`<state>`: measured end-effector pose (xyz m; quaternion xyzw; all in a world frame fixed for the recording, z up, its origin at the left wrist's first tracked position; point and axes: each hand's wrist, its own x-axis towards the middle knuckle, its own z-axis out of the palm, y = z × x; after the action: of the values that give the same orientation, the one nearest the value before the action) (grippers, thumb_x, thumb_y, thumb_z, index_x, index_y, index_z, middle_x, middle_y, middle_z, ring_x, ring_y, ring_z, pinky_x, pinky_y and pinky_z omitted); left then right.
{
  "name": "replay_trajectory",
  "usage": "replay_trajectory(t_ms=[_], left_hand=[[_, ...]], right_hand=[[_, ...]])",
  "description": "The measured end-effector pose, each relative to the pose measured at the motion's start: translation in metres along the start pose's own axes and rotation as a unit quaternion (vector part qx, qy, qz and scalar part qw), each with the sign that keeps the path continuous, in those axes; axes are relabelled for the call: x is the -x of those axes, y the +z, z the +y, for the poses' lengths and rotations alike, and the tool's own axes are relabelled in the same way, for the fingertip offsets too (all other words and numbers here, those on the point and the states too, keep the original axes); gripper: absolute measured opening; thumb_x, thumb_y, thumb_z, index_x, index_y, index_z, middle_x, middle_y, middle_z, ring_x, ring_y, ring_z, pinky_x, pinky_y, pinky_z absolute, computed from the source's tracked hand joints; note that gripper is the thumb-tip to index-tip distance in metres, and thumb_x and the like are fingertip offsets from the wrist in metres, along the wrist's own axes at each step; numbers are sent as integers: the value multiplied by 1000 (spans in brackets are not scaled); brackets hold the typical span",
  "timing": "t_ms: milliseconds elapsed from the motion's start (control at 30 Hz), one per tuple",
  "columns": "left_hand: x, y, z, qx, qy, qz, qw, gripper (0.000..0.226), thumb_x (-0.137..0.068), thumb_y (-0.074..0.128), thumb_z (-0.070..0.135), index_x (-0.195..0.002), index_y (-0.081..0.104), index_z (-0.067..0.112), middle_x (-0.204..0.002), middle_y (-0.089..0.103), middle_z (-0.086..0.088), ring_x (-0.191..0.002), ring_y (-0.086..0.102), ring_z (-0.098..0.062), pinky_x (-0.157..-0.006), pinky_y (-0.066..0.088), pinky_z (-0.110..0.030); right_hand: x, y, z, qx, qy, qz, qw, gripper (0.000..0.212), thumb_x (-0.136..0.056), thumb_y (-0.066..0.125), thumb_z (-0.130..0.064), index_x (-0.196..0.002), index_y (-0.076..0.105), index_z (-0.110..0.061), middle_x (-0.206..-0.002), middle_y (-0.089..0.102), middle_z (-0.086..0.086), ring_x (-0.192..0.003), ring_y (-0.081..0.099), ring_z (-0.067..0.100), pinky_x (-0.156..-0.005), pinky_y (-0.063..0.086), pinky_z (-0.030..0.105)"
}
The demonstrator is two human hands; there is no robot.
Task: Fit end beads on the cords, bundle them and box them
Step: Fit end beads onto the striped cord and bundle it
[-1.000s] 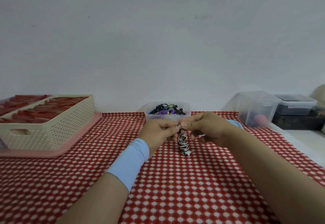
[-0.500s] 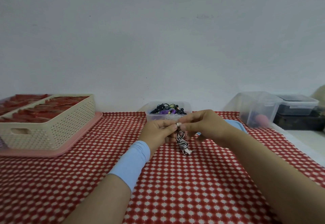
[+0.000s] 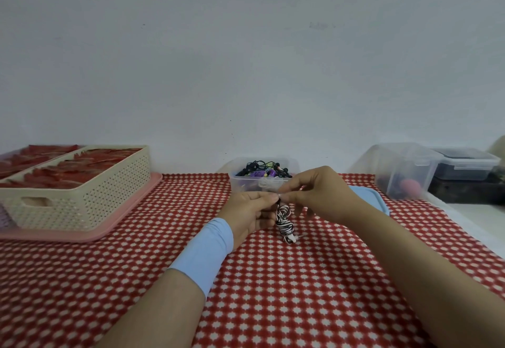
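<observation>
A: Between the two hands, what is held?
B: A small bundle of black-and-white striped cord [image 3: 284, 223], wound on itself. It hangs below the meeting fingertips, its lower end down at the red-and-white dotted cloth [image 3: 273, 293].
A: How do the hands hold it?
B: The left hand [image 3: 247, 212] and the right hand [image 3: 323, 197] come together tip to tip. Each pinches the cord's top end between thumb and forefinger, the other fingers loosely bent. What sits at the pinch is too small to make out.
A: Anything on the left arm?
B: A pale blue sleeve [image 3: 207, 249] covers the wrist.
A: And past the hands?
B: Just beyond the fingertips, by the wall, stands a clear tub [image 3: 240, 186] holding dark cords and purple pieces. Behind the right wrist a pale blue lid [image 3: 369, 200] lies flat on the cloth.
A: Farther out?
B: Well to the left of the left hand, a cream perforated basket [image 3: 82, 202] filled with red items sits on a pink tray [image 3: 114, 228]. Well to the right of the right hand stand clear lidded containers [image 3: 404, 172], their contents blurred.
</observation>
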<state>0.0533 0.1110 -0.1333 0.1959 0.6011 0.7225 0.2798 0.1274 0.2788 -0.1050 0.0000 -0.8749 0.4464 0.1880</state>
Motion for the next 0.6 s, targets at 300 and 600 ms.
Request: replay_trajectory(t_ms=[300,600], left_hand=[[-1,-1,-1,13,-10,2,1000,11,-94,62,9,-96,71,3,-77,64,-10,-53,57,-10,-48,51,-19],[-1,-4,-3,29,2,-13,1000,12,-94,61,10,-96,72,5,-74,67,-3,-58,56,-8,-53,52,-18]], right_hand=[[1,-1,-4,11,-1,-15,1000,9,-84,82,-14,-88,83,-22,-68,75,-8,-54,62,8,-53,52,23],[6,-7,-10,-67,45,-59,995,10,-90,76,-18,-97,82,-17,-87,79,4,-67,68,18,-54,55,29]])
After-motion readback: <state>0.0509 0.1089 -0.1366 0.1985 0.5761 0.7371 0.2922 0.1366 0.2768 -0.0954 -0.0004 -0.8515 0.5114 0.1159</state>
